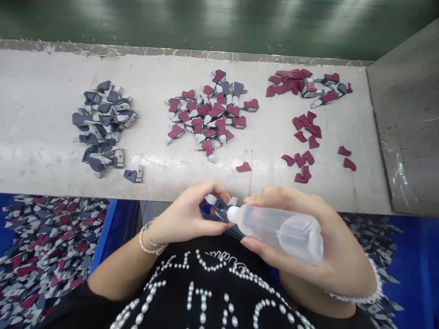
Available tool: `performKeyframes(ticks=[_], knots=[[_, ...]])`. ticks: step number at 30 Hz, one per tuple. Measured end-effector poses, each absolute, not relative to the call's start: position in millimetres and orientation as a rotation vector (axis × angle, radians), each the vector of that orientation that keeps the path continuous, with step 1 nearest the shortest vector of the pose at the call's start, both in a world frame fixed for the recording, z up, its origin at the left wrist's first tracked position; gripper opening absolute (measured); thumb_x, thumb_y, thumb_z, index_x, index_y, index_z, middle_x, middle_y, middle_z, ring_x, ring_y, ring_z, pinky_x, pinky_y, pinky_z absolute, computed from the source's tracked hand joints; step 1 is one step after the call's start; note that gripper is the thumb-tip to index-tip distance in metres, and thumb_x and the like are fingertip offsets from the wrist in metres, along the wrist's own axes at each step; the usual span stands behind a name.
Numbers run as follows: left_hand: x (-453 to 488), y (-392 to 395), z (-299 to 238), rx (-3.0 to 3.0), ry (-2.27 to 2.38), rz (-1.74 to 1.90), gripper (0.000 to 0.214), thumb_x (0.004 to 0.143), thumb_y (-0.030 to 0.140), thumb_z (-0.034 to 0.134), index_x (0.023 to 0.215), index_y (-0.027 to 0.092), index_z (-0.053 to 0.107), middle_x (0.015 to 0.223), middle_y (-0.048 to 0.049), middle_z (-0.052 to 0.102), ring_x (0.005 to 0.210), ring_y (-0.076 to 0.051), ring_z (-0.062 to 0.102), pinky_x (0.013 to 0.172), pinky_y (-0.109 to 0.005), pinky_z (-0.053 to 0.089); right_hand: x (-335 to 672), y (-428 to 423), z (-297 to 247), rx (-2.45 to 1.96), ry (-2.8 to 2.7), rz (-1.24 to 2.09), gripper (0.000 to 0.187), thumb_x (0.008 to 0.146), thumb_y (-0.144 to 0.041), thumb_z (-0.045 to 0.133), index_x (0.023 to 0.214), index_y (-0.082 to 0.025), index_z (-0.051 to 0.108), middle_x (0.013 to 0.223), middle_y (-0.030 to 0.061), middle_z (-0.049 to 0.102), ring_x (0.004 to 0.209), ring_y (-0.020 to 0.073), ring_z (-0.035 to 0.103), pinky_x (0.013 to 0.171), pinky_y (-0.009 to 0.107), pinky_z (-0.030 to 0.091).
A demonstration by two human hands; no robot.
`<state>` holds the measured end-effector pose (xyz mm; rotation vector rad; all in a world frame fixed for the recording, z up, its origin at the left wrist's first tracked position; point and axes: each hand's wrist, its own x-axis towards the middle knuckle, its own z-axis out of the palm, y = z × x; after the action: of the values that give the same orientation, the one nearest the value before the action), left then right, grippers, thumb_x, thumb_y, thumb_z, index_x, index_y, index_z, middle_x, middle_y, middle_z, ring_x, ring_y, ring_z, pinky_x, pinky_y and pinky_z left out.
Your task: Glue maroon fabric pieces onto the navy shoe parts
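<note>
we hold a small gray and blue part (218, 205) in our left hand (190, 212), with the thumb on the near side and the fingers on the far side, so that grip is narrow and closed on it. the part is just past the near edge of the table (154, 73), up in front of our black shirt (174, 292). our right hand (338, 240) is wrapped around a cloudy bottle (267, 224), and it lies tipped over, with its white tip (233, 214) right at the part. we cannot tell if the tip touches it. the part looks light and stiff, and we think it could slip if it gets wet, so we would pinch it by its two sides and leave the top free. the bottle looks soft and light, and a hard squeeze might let out too much, so we would hold it around the middle and press gently. on the table, there is a heap of blue and gray parts (106, 121) at the left, a heap of parts with red tops (209, 112) in the middle, and thin red bits (302, 121) at the right, which look light and bendy.
</note>
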<state>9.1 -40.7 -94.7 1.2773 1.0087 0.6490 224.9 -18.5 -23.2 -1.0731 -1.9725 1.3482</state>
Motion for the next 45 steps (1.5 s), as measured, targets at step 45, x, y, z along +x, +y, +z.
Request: performKeyframes(ticks=[45], knots=[[6,-42,-96,1.423,1.093,0.681,0.031,0.078,0.025,0.08,0.096,0.022,0.054,0.1,-0.0028,0.068,0.091,-0.018,0.066,0.078,-0.03,0.053,235,-21,-20,-1.062,-2.204,1.237,0.021,0.081,-0.029,0.079,0.096,-0.025,0.064,0.069,-0.0032,0.066,0.054,0.0151,0.062,0.052,0.031,0.051]])
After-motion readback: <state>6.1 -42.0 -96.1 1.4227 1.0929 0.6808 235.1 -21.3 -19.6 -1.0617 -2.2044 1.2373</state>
